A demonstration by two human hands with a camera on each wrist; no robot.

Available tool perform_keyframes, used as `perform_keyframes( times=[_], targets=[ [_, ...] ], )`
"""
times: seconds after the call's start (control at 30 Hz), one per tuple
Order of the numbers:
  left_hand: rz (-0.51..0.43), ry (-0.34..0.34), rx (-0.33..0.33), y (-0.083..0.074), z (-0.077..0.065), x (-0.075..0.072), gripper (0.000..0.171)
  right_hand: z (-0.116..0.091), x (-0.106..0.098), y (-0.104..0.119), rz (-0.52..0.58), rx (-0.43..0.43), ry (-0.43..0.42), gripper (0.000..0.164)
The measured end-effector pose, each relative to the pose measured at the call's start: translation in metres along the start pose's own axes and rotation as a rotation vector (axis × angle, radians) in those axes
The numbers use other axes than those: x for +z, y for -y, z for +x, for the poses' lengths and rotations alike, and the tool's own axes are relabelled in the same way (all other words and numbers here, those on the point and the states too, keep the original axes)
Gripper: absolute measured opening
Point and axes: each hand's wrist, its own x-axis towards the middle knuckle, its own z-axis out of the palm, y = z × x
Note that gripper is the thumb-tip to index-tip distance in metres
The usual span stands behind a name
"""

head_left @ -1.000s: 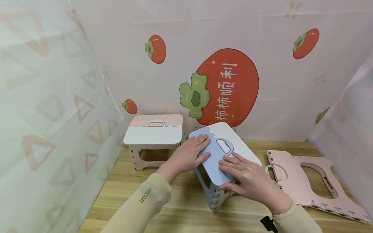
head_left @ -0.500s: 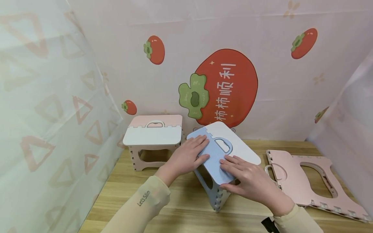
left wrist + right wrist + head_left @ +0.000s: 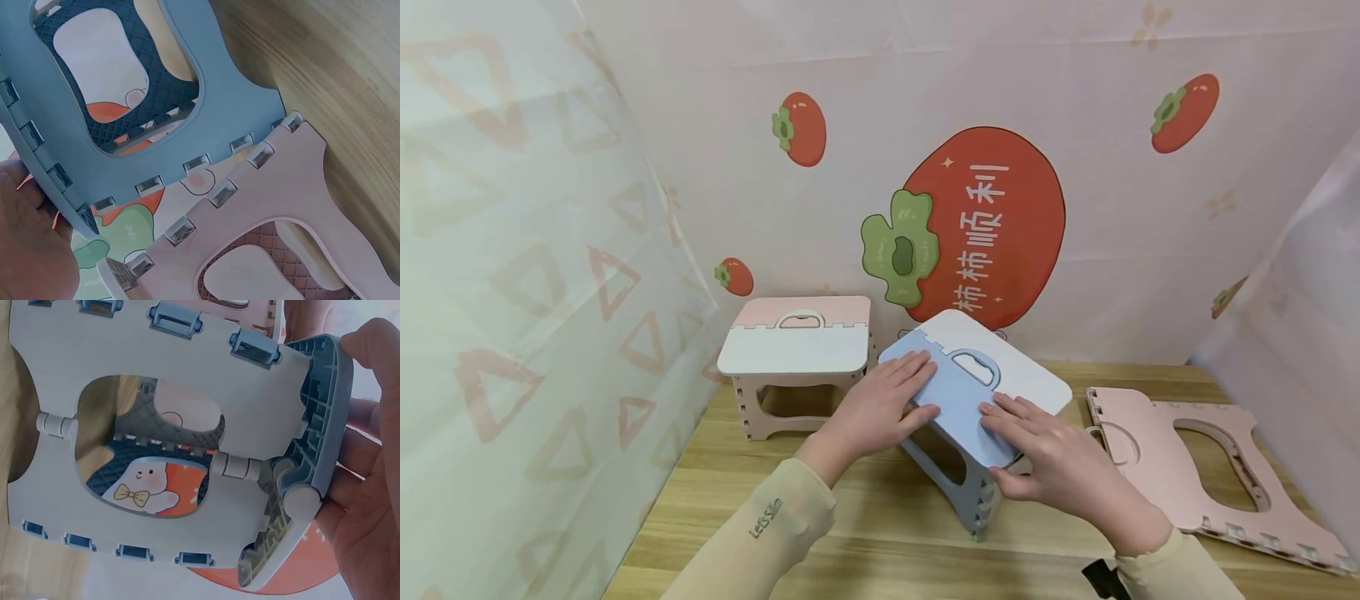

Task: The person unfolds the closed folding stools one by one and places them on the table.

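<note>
Stool (image 3: pixel 955 408), blue and white, sits mid-table, legs out, turned at an angle with the blue half of its seat toward the person. Carry loop (image 3: pixel 990 362) is at the seam between the two halves. Right wrist view shows the halves meeting at a bend at the hinge, so the top isn't flat. Can't tell if every foot is down on the wooden table (image 3: pixel 880 567).

Left hand (image 3: pixel 880 404): fingers extended, lying on the far left part of the blue half, thumb toward the edge. Not wrapped around anything. Right hand (image 3: pixel 1060 454): fingers extended on the blue half near its right end, tips just beside the loop, thumb at the rim by the near corner. Both hands touch the same seat.

Pink-and-white stool (image 3: pixel 797 350) stands upright to the left, just beside; left wrist view has its leg panel right next to the blue one, can't tell if they touch. Flat-folded pink stool (image 3: pixel 1150 471) lies to the right, near the right forearm.

Backdrop (image 3: pixel 1112 217) behind: pale sheet with persimmon prints, the big one carrying white characters. Left sheet (image 3: pixel 550 208) has triangle outlines. Sleeves (image 3: pixel 786 508) are cream, left one lettered; black strap (image 3: pixel 1103 577) at the right wrist.
</note>
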Motion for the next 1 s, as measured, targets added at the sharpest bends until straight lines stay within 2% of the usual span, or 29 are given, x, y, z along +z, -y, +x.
perform_keyframes(
  times=[0.4, 0.77, 1.0],
  targets=[
    [0.021, -0.010, -0.002, -0.002, 0.000, 0.000, 0.070, -0.001, 0.000, -0.006, -0.016, 0.041, -0.012, 0.063],
    [0.099, -0.041, 0.008, -0.004, -0.001, 0.004, 0.068, -0.004, 0.000, -0.014, -0.027, 0.084, -0.016, 0.070],
    [0.091, -0.047, 0.001, -0.007, -0.001, 0.005, 0.071, -0.004, 0.000, -0.020, -0.003, 0.118, 0.017, 0.065]
  ],
)
